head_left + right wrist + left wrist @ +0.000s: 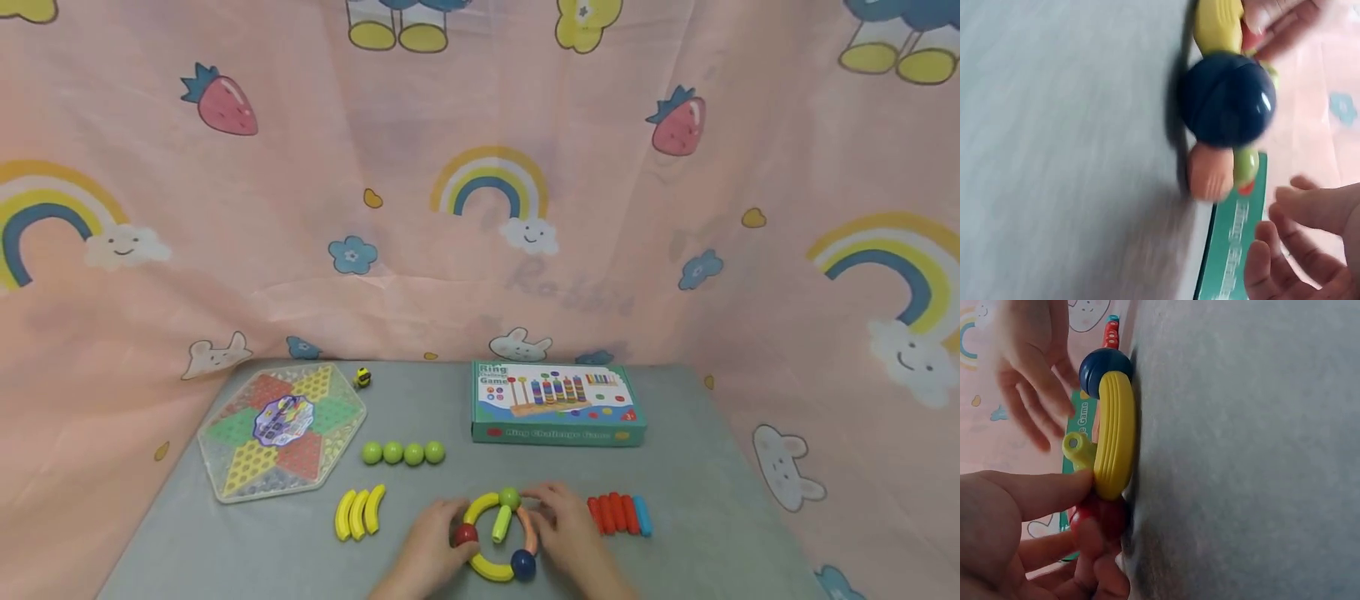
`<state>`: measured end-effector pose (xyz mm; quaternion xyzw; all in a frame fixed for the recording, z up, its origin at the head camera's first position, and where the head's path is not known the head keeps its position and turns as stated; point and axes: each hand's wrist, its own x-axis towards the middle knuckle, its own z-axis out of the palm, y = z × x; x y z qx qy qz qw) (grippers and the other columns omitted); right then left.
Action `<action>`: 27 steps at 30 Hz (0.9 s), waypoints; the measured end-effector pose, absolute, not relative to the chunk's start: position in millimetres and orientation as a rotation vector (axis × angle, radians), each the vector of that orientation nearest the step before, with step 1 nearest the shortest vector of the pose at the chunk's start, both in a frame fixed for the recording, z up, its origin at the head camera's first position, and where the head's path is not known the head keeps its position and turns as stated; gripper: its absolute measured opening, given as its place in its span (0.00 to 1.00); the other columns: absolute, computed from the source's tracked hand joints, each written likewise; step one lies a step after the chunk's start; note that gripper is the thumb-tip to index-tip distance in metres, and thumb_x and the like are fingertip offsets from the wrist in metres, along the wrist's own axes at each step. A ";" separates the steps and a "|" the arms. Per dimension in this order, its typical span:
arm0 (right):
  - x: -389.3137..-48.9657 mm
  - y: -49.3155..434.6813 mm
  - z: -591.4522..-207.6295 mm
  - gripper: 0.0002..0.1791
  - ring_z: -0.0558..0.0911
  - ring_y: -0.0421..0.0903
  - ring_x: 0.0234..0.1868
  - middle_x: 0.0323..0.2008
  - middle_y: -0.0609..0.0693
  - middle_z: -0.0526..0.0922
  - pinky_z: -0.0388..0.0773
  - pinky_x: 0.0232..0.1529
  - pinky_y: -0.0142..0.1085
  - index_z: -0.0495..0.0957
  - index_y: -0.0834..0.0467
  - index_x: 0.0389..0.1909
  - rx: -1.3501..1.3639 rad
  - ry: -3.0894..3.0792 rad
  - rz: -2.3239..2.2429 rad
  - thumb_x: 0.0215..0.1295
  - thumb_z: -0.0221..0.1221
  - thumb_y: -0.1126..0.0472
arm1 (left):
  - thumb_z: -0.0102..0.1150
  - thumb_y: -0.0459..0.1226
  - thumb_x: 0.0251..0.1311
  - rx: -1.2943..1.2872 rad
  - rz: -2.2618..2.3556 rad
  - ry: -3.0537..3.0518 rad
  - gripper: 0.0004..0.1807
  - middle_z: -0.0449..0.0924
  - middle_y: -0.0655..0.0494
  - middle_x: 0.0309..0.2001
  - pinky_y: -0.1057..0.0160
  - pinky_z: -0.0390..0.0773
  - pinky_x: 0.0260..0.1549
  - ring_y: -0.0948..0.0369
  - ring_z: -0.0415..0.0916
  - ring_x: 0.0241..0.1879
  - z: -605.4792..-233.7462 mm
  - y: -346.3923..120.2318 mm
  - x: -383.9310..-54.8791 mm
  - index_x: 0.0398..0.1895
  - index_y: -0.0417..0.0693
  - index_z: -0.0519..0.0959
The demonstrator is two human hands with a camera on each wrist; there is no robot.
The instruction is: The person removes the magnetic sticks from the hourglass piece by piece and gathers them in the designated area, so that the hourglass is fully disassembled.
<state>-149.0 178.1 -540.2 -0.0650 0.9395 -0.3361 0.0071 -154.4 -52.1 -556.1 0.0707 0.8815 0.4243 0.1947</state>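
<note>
A ring of curved sticks and balls lies on the table in front of me. It joins a red ball (466, 535), a green ball (509, 498), a dark blue ball (523, 565), two yellow curved sticks (1116, 434) and an orange curved stick (1210, 172). From the green ball a short light-green stick (501, 525) points inward. My left hand (429, 540) pinches the red ball, thumb at the end of the yellow stick beside it. Close to the orange side, my right hand (570, 533) has loosely bent fingers (1282, 250) holding nothing; a gap to the ring shows in the right wrist view.
Three yellow curved sticks (359, 513) lie left of the ring; red sticks (614, 513) and a blue one (642, 516) lie right. Behind are a row of green balls (403, 453), a hexagonal game board (258, 477), a small bee-like toy (363, 377) and a game box (557, 404).
</note>
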 end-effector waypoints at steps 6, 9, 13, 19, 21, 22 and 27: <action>-152.4 162.2 -542.1 0.19 0.74 0.42 0.45 0.42 0.39 0.79 0.79 0.46 0.43 0.89 0.43 0.44 -0.524 3.005 -0.756 0.58 0.68 0.70 | 0.70 0.35 0.57 0.285 1.208 2.509 0.24 0.83 0.47 0.53 0.43 0.79 0.52 0.48 0.78 0.54 -551.5 -54.2 -153.1 0.58 0.46 0.81; -151.8 157.2 -544.1 0.17 0.72 0.40 0.42 0.39 0.38 0.76 0.79 0.44 0.39 0.90 0.45 0.41 -0.561 2.993 -0.690 0.56 0.68 0.70 | 0.69 0.34 0.56 0.291 1.214 2.507 0.23 0.83 0.45 0.54 0.41 0.77 0.54 0.46 0.78 0.56 -550.3 -54.9 -152.8 0.58 0.45 0.82; -151.2 151.5 -544.5 0.16 0.71 0.38 0.38 0.37 0.39 0.74 0.78 0.38 0.35 0.89 0.48 0.39 -0.550 2.979 -0.698 0.53 0.69 0.70 | 0.72 0.34 0.54 0.265 1.213 2.486 0.27 0.81 0.42 0.56 0.41 0.78 0.53 0.44 0.77 0.57 -551.2 -53.4 -152.8 0.59 0.42 0.79; -152.6 150.4 -543.5 0.13 0.74 0.35 0.36 0.37 0.39 0.77 0.80 0.38 0.34 0.88 0.50 0.39 -0.519 2.935 -0.758 0.55 0.70 0.69 | 0.73 0.34 0.54 0.215 1.211 2.429 0.29 0.78 0.43 0.55 0.41 0.79 0.50 0.45 0.76 0.54 -551.7 -48.0 -153.8 0.61 0.41 0.77; -153.6 151.3 -543.6 0.10 0.76 0.35 0.37 0.37 0.38 0.79 0.81 0.40 0.37 0.88 0.50 0.39 -0.508 2.914 -0.783 0.56 0.71 0.65 | 0.72 0.34 0.55 0.205 1.214 2.413 0.28 0.77 0.44 0.54 0.42 0.80 0.49 0.47 0.76 0.53 -551.2 -47.5 -153.9 0.61 0.41 0.77; -154.0 151.7 -543.3 0.09 0.77 0.36 0.37 0.37 0.38 0.80 0.82 0.42 0.38 0.88 0.49 0.39 -0.500 2.896 -0.794 0.57 0.71 0.62 | 0.72 0.33 0.55 0.206 1.213 2.410 0.28 0.77 0.44 0.54 0.42 0.80 0.49 0.48 0.76 0.53 -551.1 -47.3 -153.7 0.61 0.41 0.77; -153.6 156.0 -541.3 0.11 0.77 0.36 0.38 0.36 0.36 0.83 0.82 0.44 0.40 0.87 0.49 0.41 -0.453 2.777 -0.889 0.58 0.72 0.54 | 0.71 0.32 0.57 0.214 1.216 2.398 0.28 0.78 0.46 0.53 0.48 0.80 0.44 0.52 0.76 0.49 -551.5 -48.4 -152.1 0.62 0.41 0.77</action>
